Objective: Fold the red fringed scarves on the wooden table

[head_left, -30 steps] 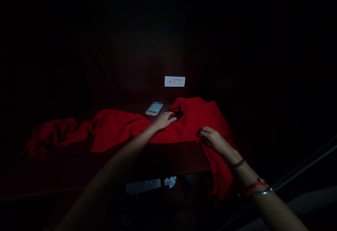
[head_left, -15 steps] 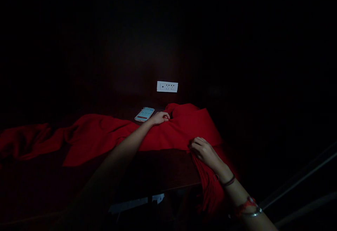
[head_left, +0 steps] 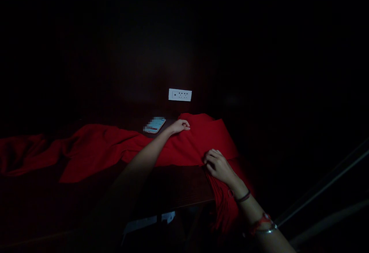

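A long red cloth [head_left: 96, 145] lies across a dark table [head_left: 178, 185], and its right end hangs over the table's edge in folds. My left hand [head_left: 181, 125] rests on the cloth near its far side, thumb and fingers bent toward each other with a pinch of the cloth. Nearer and to the right, my right hand [head_left: 217, 164] has its fingers curled down at the cloth's near edge, by the table's corner. Its fingertips are hidden, so what they grip is unclear. Bands and a bangle circle the right wrist and forearm.
A lit phone [head_left: 155, 125] lies flat on the table just left of my left hand. A white socket plate [head_left: 180, 95] is on the dark wall behind. Something pale [head_left: 150, 222] shows below the table. Faint light bars cross the dark at lower right.
The view has shifted slightly, moving most things left in the picture. My left hand has slid a little right and away across the cloth. My right hand stays at the near edge.
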`<move>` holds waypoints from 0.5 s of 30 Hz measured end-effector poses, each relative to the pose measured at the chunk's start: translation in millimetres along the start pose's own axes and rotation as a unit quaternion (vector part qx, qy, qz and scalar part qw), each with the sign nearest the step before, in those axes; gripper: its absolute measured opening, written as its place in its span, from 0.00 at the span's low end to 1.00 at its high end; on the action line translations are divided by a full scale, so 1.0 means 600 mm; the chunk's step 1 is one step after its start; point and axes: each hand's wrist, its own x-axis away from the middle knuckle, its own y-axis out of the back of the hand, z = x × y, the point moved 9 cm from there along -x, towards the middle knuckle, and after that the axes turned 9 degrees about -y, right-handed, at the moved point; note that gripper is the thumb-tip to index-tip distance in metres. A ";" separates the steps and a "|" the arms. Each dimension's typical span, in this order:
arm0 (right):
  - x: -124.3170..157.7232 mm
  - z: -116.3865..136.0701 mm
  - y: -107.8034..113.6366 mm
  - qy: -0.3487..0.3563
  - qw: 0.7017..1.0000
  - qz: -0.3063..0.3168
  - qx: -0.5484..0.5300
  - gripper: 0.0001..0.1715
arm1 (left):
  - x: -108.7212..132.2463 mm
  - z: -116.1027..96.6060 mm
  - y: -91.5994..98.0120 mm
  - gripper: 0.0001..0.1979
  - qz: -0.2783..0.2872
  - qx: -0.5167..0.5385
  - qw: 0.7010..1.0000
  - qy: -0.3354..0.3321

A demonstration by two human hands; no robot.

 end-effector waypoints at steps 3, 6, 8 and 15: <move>-0.001 -0.001 0.001 -0.007 1.000 -0.002 -0.009 0.08 | 0.010 0.003 0.010 0.09 -0.034 -0.003 0.999 -0.002; -0.002 0.000 0.002 -0.009 1.000 -0.001 -0.012 0.08 | 0.038 0.010 0.022 0.12 -0.035 -0.073 0.997 -0.013; -0.001 -0.001 0.001 -0.008 1.000 0.001 -0.015 0.08 | 0.072 0.018 0.037 0.16 -0.018 -0.178 0.984 -0.018; -0.005 0.003 0.018 0.024 0.999 -0.020 -0.019 0.08 | 0.241 0.046 0.138 0.25 0.037 -0.380 0.924 0.024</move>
